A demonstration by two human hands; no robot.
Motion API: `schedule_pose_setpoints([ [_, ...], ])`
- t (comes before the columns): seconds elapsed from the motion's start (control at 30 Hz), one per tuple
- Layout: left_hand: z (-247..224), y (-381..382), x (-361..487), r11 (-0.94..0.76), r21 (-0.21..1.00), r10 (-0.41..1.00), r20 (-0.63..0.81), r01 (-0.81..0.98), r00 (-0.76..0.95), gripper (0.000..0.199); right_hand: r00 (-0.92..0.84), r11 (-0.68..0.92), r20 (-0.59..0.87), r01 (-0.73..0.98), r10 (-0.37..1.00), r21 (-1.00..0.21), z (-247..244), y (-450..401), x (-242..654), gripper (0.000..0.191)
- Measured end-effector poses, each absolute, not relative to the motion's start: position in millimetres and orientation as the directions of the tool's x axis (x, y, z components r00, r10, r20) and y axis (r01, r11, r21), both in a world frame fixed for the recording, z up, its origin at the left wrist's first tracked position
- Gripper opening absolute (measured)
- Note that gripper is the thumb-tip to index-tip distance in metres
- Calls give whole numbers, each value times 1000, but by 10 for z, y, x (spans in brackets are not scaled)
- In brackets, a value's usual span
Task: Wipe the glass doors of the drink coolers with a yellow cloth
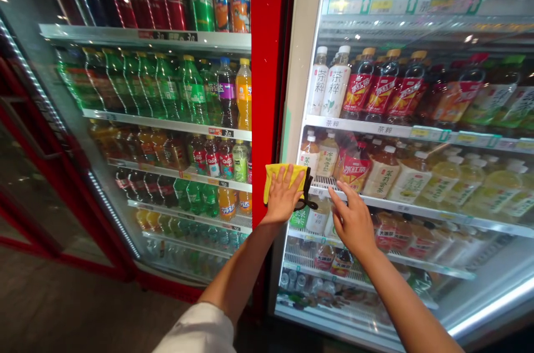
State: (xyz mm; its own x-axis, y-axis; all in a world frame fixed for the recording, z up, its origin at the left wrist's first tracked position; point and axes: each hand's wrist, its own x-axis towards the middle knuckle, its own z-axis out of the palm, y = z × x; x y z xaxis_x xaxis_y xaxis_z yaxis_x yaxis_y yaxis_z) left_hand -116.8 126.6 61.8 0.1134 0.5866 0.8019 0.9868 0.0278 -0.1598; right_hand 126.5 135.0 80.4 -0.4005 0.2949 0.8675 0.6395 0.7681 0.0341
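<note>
Under my left hand (285, 193) lies a yellow cloth (273, 173) with a dark edge and a black loop. The hand is flat with its fingers spread, pressing the cloth where the red frame (267, 92) of one fridge meets the pale door frame (298, 72) of the other. To its right, my right hand (352, 217) is raised in front of the glass door, fingers apart and holding nothing. Its fingertips are near the shelf edge with the bottled teas; whether they touch the glass cannot be made out.
Behind glass at the left, a red fridge holds cans (173, 0) and soda bottles (194, 86). The right fridge has shelves of tea bottles (359, 86). A dark floor (83, 308) shows at the lower left.
</note>
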Motion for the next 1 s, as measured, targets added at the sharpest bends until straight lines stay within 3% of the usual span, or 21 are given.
schedule_pose_setpoints([
  [0.2,294,1173,-1207,16,-181,551,822,983,143,72,-402,752,869,657,290,53,767,1325,1297,67],
  [0.43,1127,1255,-1046,27,-99,493,867,995,73,70,-332,761,907,649,258,21,990,1424,1335,71],
  [0.67,747,1151,-1182,3,-206,505,845,979,176,67,-325,763,910,646,256,16,944,1405,1374,76],
  [0.77,995,1212,-1167,9,-215,486,854,977,184,68,-318,753,914,658,252,21,1021,1436,1453,76],
  [0.9,1532,1383,-950,58,-141,393,913,988,107,72,-289,747,927,665,239,15,1171,1487,1518,74],
  [1.0,1477,1438,-852,56,-183,351,924,982,152,74,-283,748,930,664,236,13,1167,1507,1542,72],
])
